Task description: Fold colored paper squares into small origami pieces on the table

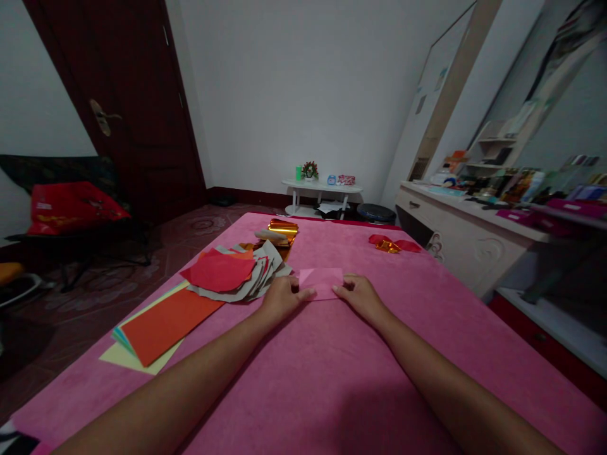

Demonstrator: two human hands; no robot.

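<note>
Between my two hands is a small rectangle of pink paper (322, 278), held just over the pink cloth of the table (332, 360). My left hand (283, 296) pinches its left edge, thumb on the near face. At the right edge, my right hand (363, 295) grips the paper in the same way. The fingers behind the sheet are partly hidden. Close to my left hand lies a pile of cut grey paper (265, 268) with a red paper piece (220, 268) on top.
An orange sheet (171, 322) tops a stack of coloured paper at the left. Farther back lies a gold foil roll (283, 230). Red and gold scraps (389, 245) rest at the far right. A dressing table (474, 234) stands to the right, a white side table (322, 186) beyond.
</note>
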